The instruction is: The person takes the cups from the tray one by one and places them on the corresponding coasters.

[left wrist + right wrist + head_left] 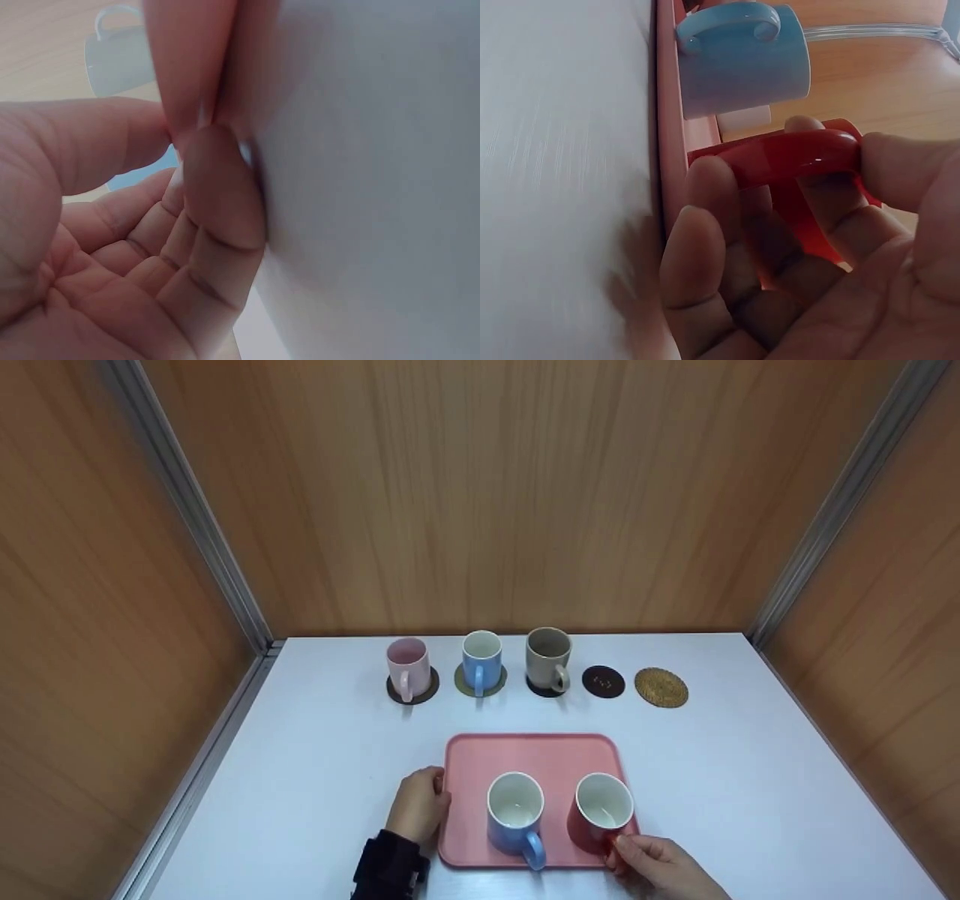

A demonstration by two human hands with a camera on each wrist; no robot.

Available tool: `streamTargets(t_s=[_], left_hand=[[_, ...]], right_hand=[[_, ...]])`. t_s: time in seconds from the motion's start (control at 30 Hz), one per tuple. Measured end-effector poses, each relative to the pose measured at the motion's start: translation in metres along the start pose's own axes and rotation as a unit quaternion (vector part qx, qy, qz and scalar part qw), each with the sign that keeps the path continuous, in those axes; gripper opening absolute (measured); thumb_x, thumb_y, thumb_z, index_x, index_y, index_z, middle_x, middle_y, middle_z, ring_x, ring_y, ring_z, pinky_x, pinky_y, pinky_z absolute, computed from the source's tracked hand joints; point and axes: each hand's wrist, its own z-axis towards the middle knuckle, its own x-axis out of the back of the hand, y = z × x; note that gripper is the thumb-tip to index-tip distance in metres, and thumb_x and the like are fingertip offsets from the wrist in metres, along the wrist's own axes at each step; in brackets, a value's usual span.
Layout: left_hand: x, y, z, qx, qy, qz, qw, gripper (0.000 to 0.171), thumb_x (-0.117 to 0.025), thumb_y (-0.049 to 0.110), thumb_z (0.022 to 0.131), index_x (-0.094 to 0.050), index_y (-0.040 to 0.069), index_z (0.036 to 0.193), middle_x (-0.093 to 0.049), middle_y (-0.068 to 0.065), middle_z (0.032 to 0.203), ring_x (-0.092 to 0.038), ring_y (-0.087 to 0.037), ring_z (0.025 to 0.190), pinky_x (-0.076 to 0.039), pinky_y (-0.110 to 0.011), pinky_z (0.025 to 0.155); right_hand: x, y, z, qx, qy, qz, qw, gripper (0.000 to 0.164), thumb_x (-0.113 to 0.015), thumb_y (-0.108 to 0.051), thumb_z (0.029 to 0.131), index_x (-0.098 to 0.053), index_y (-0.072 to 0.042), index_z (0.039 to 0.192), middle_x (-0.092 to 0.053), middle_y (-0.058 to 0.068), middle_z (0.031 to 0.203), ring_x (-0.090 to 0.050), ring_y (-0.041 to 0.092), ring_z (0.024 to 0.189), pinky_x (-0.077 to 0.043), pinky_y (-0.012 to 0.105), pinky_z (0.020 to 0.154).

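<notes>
My left hand (420, 804) pinches the left rim of a pink tray (536, 751); in the left wrist view, thumb and fingertips meet at the tray's edge (187, 60). On the tray's right side a red mug (583, 829) with a white inside stands upright. Its handle (802, 154) is held by my right hand (661, 864), fingers curled round it and thumb pressing on one end. Left of it on the tray is a light blue mug (510, 834), its handle facing the front edge.
Behind the tray a row of coasters holds a pink mug (409, 660), another blue mug (481, 664) and a taupe mug (546, 656). To their right lie a dark coaster (604, 682) and a woven one (661, 688). Wooden panels (480, 510) enclose the white table (315, 750).
</notes>
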Motion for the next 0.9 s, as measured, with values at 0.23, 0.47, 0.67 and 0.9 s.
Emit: streamTargets(t_s=[0.23,0.47,0.67,0.9], left_hand=[[-0.001,-0.001,0.000,0.000,0.007,-0.003,1.0000,0.029,-0.066,-0.002,0.094,-0.071,-0.009,0.121,-0.061,-0.004,0.081,-0.056,-0.015,0.073,-0.046,-0.026,0.065],[-0.001,-0.001,0.001,0.014,0.003,-0.001,0.9999,0.030,-0.067,-0.001,0.094,-0.071,-0.009,0.123,-0.062,-0.004,0.082,-0.057,-0.016,0.075,-0.048,-0.028,0.067],[-0.001,0.000,0.000,0.009,0.002,-0.004,0.9999,0.026,-0.067,-0.002,0.094,-0.072,-0.007,0.119,-0.061,-0.003,0.080,-0.056,-0.016,0.073,-0.046,-0.027,0.065],[-0.001,-0.001,0.001,0.001,0.004,0.002,1.0000,0.030,-0.067,-0.002,0.093,-0.071,-0.009,0.122,-0.063,-0.004,0.082,-0.057,-0.016,0.075,-0.048,-0.028,0.067]], right_hand=[[-0.005,-0.002,-0.002,-0.005,-0.010,0.011,1.000,0.046,-0.050,-0.038,0.114,-0.070,0.003,0.113,-0.074,0.001,0.107,-0.068,0.012,0.095,-0.058,0.023,0.084],[-0.011,-0.001,-0.003,-0.013,-0.008,0.069,0.998,0.035,-0.049,-0.039,0.114,-0.069,-0.011,0.109,-0.076,0.000,0.109,-0.074,0.014,0.100,-0.063,0.028,0.089],[-0.016,-0.002,-0.005,-0.021,0.022,0.049,0.998,0.037,-0.049,-0.044,0.113,-0.067,-0.013,0.104,-0.072,-0.003,0.100,-0.075,0.016,0.096,-0.062,0.030,0.085],[-0.012,-0.006,-0.005,-0.054,0.040,0.060,0.996,0.040,-0.048,-0.051,0.112,-0.062,-0.016,0.097,-0.061,-0.004,0.090,-0.057,0.012,0.082,-0.048,0.023,0.072]])
